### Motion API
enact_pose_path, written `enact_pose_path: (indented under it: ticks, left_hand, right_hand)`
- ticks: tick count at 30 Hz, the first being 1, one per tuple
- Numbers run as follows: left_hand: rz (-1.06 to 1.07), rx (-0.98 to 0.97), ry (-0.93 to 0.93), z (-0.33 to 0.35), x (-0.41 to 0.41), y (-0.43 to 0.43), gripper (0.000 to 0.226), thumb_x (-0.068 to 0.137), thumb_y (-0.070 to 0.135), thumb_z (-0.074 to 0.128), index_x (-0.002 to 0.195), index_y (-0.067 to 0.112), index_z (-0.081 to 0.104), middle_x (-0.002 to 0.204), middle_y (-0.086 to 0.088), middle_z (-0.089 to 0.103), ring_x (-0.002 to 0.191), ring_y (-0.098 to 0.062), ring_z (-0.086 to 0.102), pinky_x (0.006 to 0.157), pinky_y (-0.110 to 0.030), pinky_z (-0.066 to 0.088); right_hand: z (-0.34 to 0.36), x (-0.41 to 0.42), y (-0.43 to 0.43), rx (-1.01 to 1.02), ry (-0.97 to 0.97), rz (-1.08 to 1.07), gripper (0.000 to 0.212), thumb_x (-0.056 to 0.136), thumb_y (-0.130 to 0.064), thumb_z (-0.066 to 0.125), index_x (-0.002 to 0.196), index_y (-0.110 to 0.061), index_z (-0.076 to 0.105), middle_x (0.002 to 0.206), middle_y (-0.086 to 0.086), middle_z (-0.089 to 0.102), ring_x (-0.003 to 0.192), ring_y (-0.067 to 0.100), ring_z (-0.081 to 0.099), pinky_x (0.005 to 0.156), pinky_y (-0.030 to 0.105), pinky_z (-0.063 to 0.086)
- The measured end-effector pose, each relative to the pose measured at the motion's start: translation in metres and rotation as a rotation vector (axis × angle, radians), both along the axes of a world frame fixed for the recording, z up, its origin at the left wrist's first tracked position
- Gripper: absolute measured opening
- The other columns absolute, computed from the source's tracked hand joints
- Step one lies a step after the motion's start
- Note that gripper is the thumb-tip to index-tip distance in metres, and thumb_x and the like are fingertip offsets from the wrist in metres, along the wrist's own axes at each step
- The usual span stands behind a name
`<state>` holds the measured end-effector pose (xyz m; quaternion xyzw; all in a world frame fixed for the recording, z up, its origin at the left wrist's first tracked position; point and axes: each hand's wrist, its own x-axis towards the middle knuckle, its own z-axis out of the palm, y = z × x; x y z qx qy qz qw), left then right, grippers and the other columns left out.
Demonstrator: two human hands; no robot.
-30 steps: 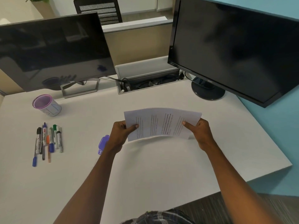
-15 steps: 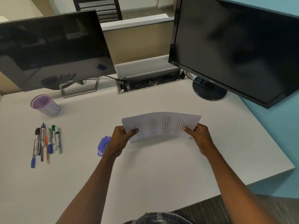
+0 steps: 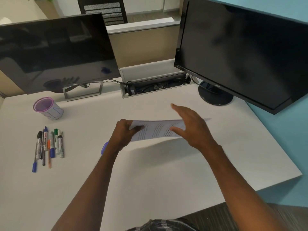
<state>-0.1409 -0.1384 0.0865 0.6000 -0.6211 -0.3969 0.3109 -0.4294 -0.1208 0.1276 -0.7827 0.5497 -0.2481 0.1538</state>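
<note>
A printed sheet of paper (image 3: 156, 130) hangs nearly flat a little above the white desk (image 3: 150, 172). My left hand (image 3: 124, 133) pinches its left edge, thumb on top. Over the sheet's right end hovers my right hand (image 3: 190, 125), with its fingers spread and straight and the thumb lying across the printed side. The right corner of the sheet sticks out past that hand. A small blue stapler-like thing (image 3: 104, 148) lies on the desk, mostly hidden behind my left wrist.
Several pens and markers (image 3: 48, 144) lie in a row at the left, below a purple-rimmed cup (image 3: 47, 108). Two dark monitors (image 3: 55, 52) (image 3: 241, 52) stand at the back, with an open cable tray (image 3: 155, 85) between them. The desk edge runs along the right.
The sheet has tipped down from facing me to nearly flat. My right hand let go of its right edge and opened over it. My left hand kept its hold.
</note>
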Motion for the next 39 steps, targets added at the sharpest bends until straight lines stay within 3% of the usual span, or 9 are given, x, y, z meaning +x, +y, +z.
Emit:
enact_pose_path:
  ticks: [2, 5, 10, 13, 16, 20, 26, 33, 39]
  left_hand:
    - [-0.083, -0.064, -0.054, 0.014, -0.001, -0.001, 0.015, 0.096, 0.023, 0.073, 0.100, 0.033, 0.083, 0.088, 0.022, 0.078, 0.085, -0.005, 0.072, 0.073, -0.038, 0.059]
    - [-0.093, -0.152, -0.087, 0.030, 0.001, 0.000, 0.014, 0.095, 0.022, 0.073, 0.106, 0.023, 0.083, 0.096, 0.004, 0.081, 0.088, -0.017, 0.074, 0.078, -0.046, 0.061]
    - [0.041, -0.235, -0.065, 0.041, 0.017, 0.005, 0.067, 0.088, 0.037, 0.081, 0.149, 0.035, 0.052, 0.155, 0.011, 0.051, 0.138, -0.005, 0.046, 0.113, -0.025, 0.037]
    - [0.097, -0.012, 0.190, 0.032, 0.026, 0.011, 0.092, 0.082, 0.043, 0.083, 0.159, 0.028, 0.034, 0.162, 0.006, 0.043, 0.145, -0.008, 0.042, 0.119, -0.033, 0.035]
    - [-0.009, 0.225, 0.447, 0.016, 0.027, 0.021, 0.069, 0.089, 0.042, 0.076, 0.150, 0.019, 0.051, 0.140, 0.000, 0.067, 0.131, -0.015, 0.062, 0.116, -0.047, 0.044]
    - [-0.071, 0.315, 0.572, -0.004, 0.024, 0.035, 0.031, 0.101, 0.032, 0.065, 0.127, 0.018, 0.073, 0.128, -0.006, 0.074, 0.119, -0.026, 0.070, 0.102, -0.045, 0.056]
    - [0.078, 0.339, 0.590, -0.020, 0.026, 0.047, 0.023, 0.104, 0.019, 0.060, 0.117, 0.009, 0.077, 0.114, -0.015, 0.078, 0.103, -0.030, 0.076, 0.084, -0.036, 0.061]
    - [0.144, 0.406, 0.553, -0.035, 0.041, 0.053, 0.021, 0.103, 0.019, 0.062, 0.114, 0.009, 0.077, 0.109, -0.014, 0.079, 0.100, -0.033, 0.077, 0.083, -0.039, 0.063]
    - [0.303, 0.341, 0.483, -0.038, 0.058, 0.049, 0.015, 0.099, 0.004, 0.063, 0.101, 0.001, 0.076, 0.097, -0.014, 0.081, 0.093, -0.034, 0.078, 0.081, -0.039, 0.065]
  right_hand:
    - [0.006, 0.009, -0.002, -0.016, -0.006, 0.019, 0.058, 0.090, -0.027, 0.076, 0.144, -0.024, 0.055, 0.138, 0.002, 0.064, 0.124, 0.019, 0.059, 0.106, 0.036, 0.050]
    - [0.010, 0.013, -0.001, -0.107, -0.037, 0.005, 0.021, 0.095, -0.019, 0.071, 0.115, -0.016, 0.077, 0.108, 0.005, 0.078, 0.095, 0.022, 0.072, 0.083, 0.041, 0.060]
    - [0.005, 0.008, 0.001, 0.076, -0.384, -0.103, 0.017, 0.095, -0.015, 0.071, 0.109, -0.017, 0.080, 0.100, -0.002, 0.080, 0.089, 0.014, 0.074, 0.078, 0.030, 0.062]
    - [0.001, 0.009, 0.008, 0.246, -0.738, -0.184, 0.013, 0.092, -0.020, 0.075, 0.104, -0.018, 0.080, 0.092, -0.002, 0.080, 0.084, 0.017, 0.076, 0.071, 0.029, 0.062]
    - [-0.010, 0.018, 0.019, 0.397, -1.006, -0.292, 0.020, 0.088, -0.021, 0.079, 0.107, -0.016, 0.078, 0.099, 0.001, 0.080, 0.090, 0.023, 0.078, 0.074, 0.031, 0.063]
    - [-0.030, 0.031, 0.030, 0.594, -1.143, -0.359, 0.023, 0.087, -0.022, 0.080, 0.108, -0.014, 0.076, 0.104, 0.007, 0.079, 0.091, 0.030, 0.077, 0.072, 0.039, 0.064]
    - [-0.054, 0.043, 0.035, 0.707, -1.111, -0.350, 0.025, 0.096, -0.020, 0.069, 0.121, -0.016, 0.071, 0.114, 0.004, 0.077, 0.102, 0.025, 0.075, 0.086, 0.041, 0.060]
    - [-0.077, 0.057, 0.047, 0.761, -0.966, -0.445, 0.021, 0.099, -0.016, 0.065, 0.120, -0.016, 0.071, 0.107, 0.004, 0.079, 0.094, 0.022, 0.077, 0.066, 0.028, 0.058]
    - [-0.096, 0.068, 0.055, 0.789, -0.990, -0.489, 0.023, 0.098, -0.014, 0.066, 0.121, -0.014, 0.071, 0.110, 0.004, 0.078, 0.099, 0.026, 0.075, 0.084, 0.043, 0.062]
